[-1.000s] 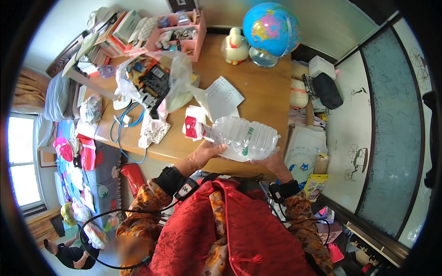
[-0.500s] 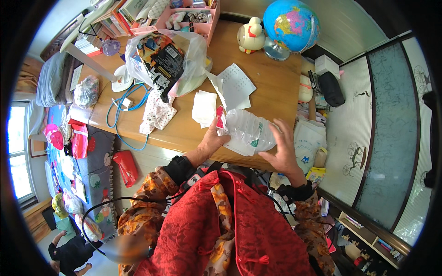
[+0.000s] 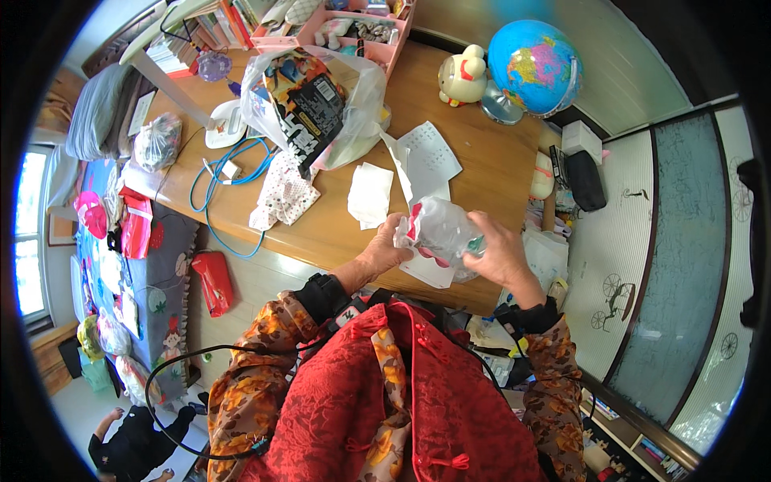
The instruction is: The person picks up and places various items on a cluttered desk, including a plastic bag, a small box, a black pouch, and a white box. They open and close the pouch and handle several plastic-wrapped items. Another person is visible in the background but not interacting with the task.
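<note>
— Where is the clear plastic bottle (image 3: 446, 226) found?

— Just below and right of the frame's middle, where it is held between two hands, over the near edge of the wooden desk (image 3: 499, 165).

— How is it placed against the fingers of the left hand (image 3: 384, 255)?

— Its left end, where a red patch (image 3: 415, 218) is seen, is gripped there. The fingers are closed around that end, though some of the fingertips are hidden.

— And at the right hand (image 3: 506, 255)?

— The bottle's right side is gripped by bent fingers, which are laid along its upper right, while the thumb is set lower down, near a green marking. The plastic between the hands is seen as crumpled.

— What is seen around it?

— Just above the bottle, toward the frame's middle, a folded sheet (image 3: 431, 157) is spread on the desk. White papers (image 3: 370, 197) are laid to the upper left of the bottle, near the left hand. Farther off, a globe (image 3: 532, 68) is stood at the upper right of the frame, and a filled plastic bag (image 3: 363, 90) is set at the upper middle-left.
</note>
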`<move>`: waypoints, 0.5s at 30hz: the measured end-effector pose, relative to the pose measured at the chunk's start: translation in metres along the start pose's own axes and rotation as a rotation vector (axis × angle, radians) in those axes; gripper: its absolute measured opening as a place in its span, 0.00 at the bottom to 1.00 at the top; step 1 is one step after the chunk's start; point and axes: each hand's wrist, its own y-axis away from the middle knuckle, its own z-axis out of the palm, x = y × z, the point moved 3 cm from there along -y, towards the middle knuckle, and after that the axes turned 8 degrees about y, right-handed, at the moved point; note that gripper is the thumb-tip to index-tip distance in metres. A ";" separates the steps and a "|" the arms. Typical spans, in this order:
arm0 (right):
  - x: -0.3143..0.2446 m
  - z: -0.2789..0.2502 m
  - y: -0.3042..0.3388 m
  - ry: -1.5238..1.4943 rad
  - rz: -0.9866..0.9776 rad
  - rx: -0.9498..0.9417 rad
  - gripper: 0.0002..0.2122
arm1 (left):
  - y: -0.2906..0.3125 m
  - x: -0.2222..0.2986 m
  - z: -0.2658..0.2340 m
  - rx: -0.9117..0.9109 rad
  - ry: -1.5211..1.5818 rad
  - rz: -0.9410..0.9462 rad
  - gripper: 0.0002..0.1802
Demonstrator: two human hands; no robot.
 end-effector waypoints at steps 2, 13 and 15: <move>0.008 -0.006 -0.009 -0.075 0.005 0.003 0.28 | -0.001 0.000 0.000 -0.010 -0.060 0.062 0.44; 0.036 0.004 -0.037 -0.454 0.092 -0.164 0.23 | 0.022 0.021 -0.002 -0.099 0.027 0.051 0.40; 0.035 0.009 -0.037 -0.484 0.086 -0.164 0.23 | 0.028 0.024 -0.006 -0.108 0.033 0.097 0.41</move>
